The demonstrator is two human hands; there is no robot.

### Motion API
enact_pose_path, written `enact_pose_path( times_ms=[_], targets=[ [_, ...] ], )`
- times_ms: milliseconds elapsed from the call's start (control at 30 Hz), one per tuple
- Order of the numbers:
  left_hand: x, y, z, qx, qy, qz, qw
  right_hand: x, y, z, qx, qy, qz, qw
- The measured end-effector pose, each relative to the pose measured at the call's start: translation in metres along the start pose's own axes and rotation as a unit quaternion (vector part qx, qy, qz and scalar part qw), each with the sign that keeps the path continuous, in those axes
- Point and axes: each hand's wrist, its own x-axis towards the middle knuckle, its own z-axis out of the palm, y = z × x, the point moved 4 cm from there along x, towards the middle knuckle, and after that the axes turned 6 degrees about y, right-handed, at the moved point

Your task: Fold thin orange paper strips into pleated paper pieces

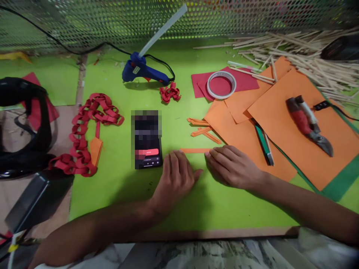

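A narrow orange paper strip (195, 151) lies across the green tabletop between my hands. My left hand (178, 172) holds down its left end with bent, closed fingers, the thumb sticking out to the right. At the strip's right end, the fingertips of my right hand (232, 166) press together on the paper; that thumb is hidden. Just beyond the strip are several folded orange paper pieces (206, 131). A phone (147, 140) with its screen lit lies beside my left hand. Larger orange paper sheets (303, 123) spread out to the right of my right hand.
A red paper chain (80, 142) lies at left, near a black strapped object (42, 112). Farther back are a blue glue gun (146, 71), a red paper piece (170, 92) and a tape roll (221, 85). Pruning shears (310, 125), a green cutter (263, 144) and wooden sticks (303, 48) occupy the right.
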Motion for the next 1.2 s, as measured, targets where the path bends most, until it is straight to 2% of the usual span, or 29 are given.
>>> enact_pose_path(
  times_ms=[67,167,233,500,633,833,1200],
  targets=[
    [0.0,0.003,0.0,-0.007,0.004,0.025,1.0,0.002,0.0,-0.001,0.001,0.001,-0.002,1.0],
    [0.001,0.012,-0.001,-0.056,0.025,0.106,0.992,0.004,0.0,-0.003,0.002,-0.001,-0.008,1.0],
    [0.002,0.014,0.001,-0.083,0.031,0.126,0.988,0.004,0.0,-0.004,0.001,0.001,-0.008,1.0],
    [0.005,-0.003,0.005,-0.066,0.055,0.093,0.992,0.004,0.001,-0.003,-0.007,0.008,-0.006,1.0],
    [0.006,-0.003,0.004,-0.033,0.047,0.075,0.996,0.005,0.0,-0.003,-0.006,0.012,-0.01,1.0],
    [0.007,0.006,0.006,-0.09,0.058,0.151,0.983,0.006,0.001,0.001,0.006,-0.031,-0.003,1.0],
    [0.009,0.003,0.007,-0.1,0.05,0.121,0.986,0.004,0.0,-0.001,0.016,0.007,0.0,1.0]
  ],
)
